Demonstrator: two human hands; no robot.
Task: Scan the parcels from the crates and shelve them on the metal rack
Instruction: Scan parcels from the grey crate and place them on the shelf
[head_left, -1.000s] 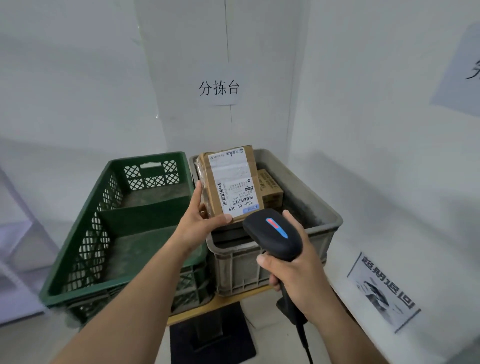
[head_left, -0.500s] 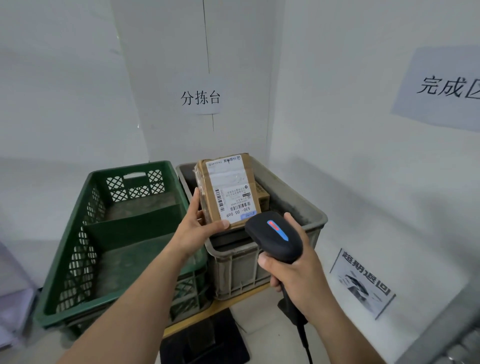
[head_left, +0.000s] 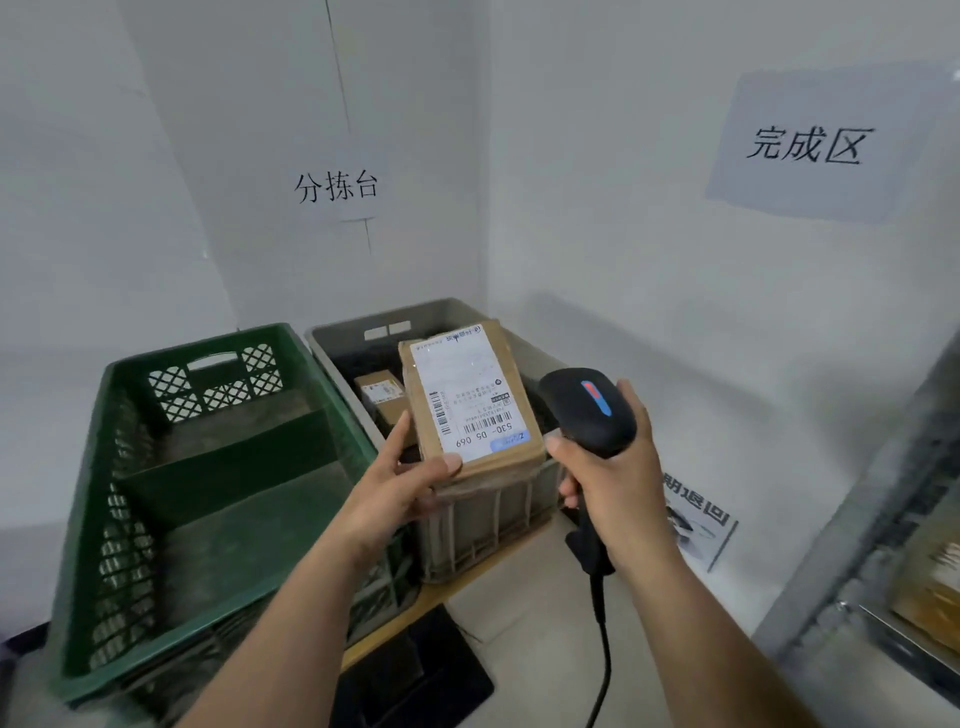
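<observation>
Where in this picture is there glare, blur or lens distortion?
Head view: soft light; faint glare whitens the top of the label on the parcel; wide-angle distortion bends the green crate rim; the metal rack is blurred.

Lighting: even, diffuse indoor light, from above by the fall of the shadows. The white walls (head_left: 597, 208) read grey-blue, moderately bright. A broad soft shadow lies on the right wall behind the grey crate (head_left: 483, 519). That crate's inside is dark and detail is lost there. A pale sheen washes the far end of the label (head_left: 467, 395) on the parcel (head_left: 498, 467) I hold; its large digits are legible, the small print is not. The black scanner (head_left: 587, 410) in my grip shows faint gloss. Wide-angle bowing: the green crate (head_left: 208, 347) rim curves; the metal rack (head_left: 883, 519) at the right edge leans and is smeared.
</observation>
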